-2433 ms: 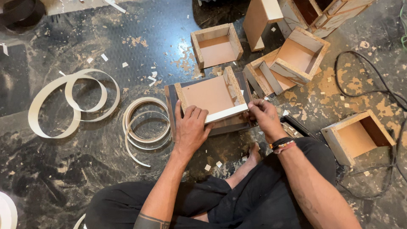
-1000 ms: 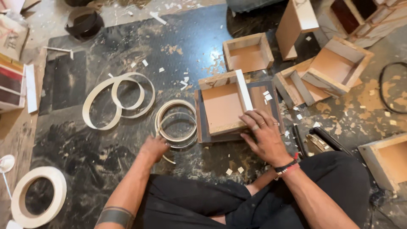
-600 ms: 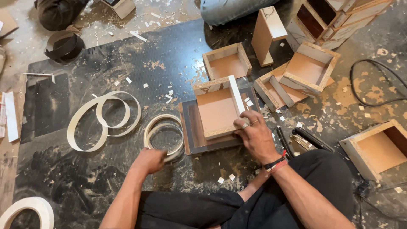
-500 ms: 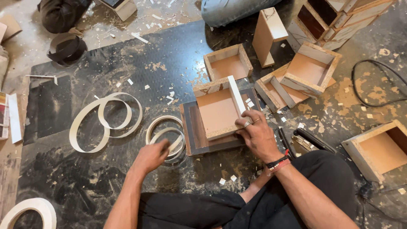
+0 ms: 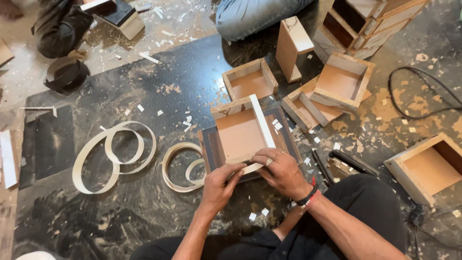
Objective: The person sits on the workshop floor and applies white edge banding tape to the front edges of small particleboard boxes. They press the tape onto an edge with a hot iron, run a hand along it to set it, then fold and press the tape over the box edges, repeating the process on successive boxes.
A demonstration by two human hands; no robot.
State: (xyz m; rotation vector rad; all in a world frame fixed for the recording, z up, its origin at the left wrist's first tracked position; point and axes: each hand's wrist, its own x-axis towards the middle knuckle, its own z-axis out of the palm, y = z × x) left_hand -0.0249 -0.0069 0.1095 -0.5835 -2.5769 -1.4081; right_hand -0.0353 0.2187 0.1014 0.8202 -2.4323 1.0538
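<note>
A small open wooden box (image 5: 240, 137) sits on a dark board (image 5: 288, 139) in front of me, with a white strip along its right edge. My left hand (image 5: 219, 185) pinches the end of a white edge-band strip (image 5: 250, 168) at the box's near edge. That strip runs back to a loose coil (image 5: 180, 166) on the floor to the left. My right hand (image 5: 279, 171) rests on the box's near right corner, its fingers pressing the strip against the edge.
Larger white coils (image 5: 113, 154) lie further left. Several more wooden boxes (image 5: 250, 79) stand behind and to the right, one (image 5: 426, 166) at the far right. A black tool (image 5: 344, 163) lies by my right knee, a black cable (image 5: 418, 96) beyond. Another person's leg (image 5: 255, 14) is at the top.
My left hand left the coil on the floor and came right to the box's near edge, bringing the strip's end. My right hand stayed on the box.
</note>
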